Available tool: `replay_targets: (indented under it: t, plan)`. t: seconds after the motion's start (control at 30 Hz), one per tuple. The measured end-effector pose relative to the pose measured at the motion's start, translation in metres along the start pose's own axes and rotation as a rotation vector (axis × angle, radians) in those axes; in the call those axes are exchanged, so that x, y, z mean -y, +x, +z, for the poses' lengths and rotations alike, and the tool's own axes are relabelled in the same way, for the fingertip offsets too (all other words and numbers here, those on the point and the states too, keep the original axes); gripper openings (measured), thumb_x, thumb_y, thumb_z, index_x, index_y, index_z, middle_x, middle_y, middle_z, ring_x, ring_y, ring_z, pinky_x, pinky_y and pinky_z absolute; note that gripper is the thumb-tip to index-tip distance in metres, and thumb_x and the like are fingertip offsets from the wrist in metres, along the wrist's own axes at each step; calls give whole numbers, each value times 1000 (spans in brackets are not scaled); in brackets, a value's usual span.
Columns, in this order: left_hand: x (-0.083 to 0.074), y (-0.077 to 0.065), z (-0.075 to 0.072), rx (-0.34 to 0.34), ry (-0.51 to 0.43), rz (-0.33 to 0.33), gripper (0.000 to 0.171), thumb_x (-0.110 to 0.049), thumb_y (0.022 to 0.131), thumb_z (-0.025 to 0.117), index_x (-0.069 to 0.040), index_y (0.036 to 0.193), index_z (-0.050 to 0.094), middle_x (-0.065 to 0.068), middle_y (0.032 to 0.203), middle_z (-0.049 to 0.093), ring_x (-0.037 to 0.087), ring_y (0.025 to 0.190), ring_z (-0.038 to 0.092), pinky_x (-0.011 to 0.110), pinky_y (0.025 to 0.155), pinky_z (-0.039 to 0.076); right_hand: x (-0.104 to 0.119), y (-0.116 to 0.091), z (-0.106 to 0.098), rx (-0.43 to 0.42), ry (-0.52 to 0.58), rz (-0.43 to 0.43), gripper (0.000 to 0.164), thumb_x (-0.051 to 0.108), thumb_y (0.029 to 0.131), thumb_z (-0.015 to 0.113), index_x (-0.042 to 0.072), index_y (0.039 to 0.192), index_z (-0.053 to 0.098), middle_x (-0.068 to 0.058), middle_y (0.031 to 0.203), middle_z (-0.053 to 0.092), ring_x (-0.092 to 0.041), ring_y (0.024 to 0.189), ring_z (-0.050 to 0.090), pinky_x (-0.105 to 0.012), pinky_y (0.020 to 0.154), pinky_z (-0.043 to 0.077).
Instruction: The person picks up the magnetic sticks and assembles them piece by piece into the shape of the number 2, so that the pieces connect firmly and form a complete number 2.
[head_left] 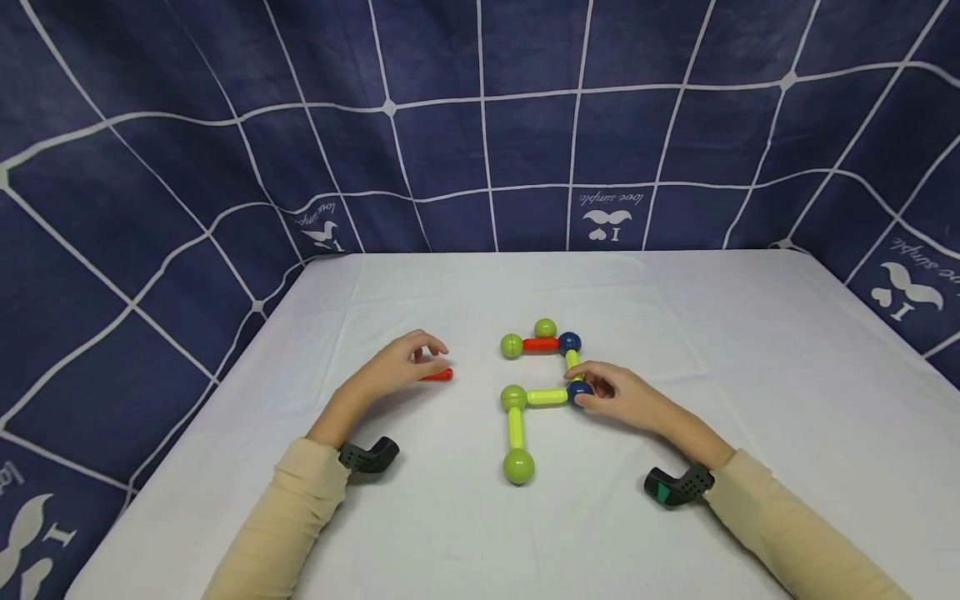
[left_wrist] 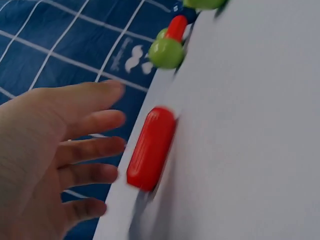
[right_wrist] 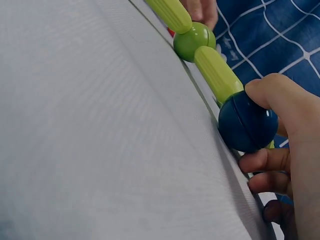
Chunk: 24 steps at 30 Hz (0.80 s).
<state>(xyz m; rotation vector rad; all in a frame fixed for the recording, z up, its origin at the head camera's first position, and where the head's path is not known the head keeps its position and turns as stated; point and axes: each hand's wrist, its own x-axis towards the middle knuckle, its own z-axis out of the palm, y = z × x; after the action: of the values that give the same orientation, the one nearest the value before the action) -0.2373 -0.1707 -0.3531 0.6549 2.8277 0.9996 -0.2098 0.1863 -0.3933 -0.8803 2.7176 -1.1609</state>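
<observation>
My right hand [head_left: 611, 392] pinches a dark blue ball [right_wrist: 247, 122] between thumb and fingers. This ball is a corner of a chain of magnetic balls and rods lying on the table. A yellow-green rod [head_left: 547, 397] runs from it to a green ball [head_left: 513, 397], and another rod [head_left: 516, 429] leads on to a larger-looking green ball [head_left: 518, 467]. Beyond my fingers, a yellow-green rod [head_left: 573, 359] reaches a second blue ball [head_left: 570, 342]. My left hand [head_left: 405, 362] hovers with fingers spread beside a loose red rod [left_wrist: 151, 149], holding nothing.
At the chain's far end, a red rod [head_left: 541, 345] joins the second blue ball to a green ball [head_left: 512, 346]. Another green ball [head_left: 545, 327] sits just behind that rod. White cloth [head_left: 450, 533] covers the table; a navy checked curtain [head_left: 525, 150] hangs around it.
</observation>
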Motion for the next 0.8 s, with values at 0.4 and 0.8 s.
replay_targets:
  t: [0.4, 0.8]
  plan:
    - [10, -5, -13, 173, 28, -91, 27, -13, 81, 62, -4, 107, 61, 8, 95, 58, 18, 83, 48, 28, 74, 38, -7, 15, -2, -7, 69, 9, 34, 24, 89, 58, 15, 121, 54, -2, 94, 52, -12, 78, 43, -23, 67, 38]
    - [-47, 2, 24, 44, -122, -185, 27, -17, 78, 65, -10, 104, 66, 5, 87, 59, 16, 75, 48, 23, 59, 39, -6, 24, -1, 3, 94, 86, 39, 32, 88, 58, 20, 124, 52, -3, 90, 48, -16, 77, 42, -25, 64, 36]
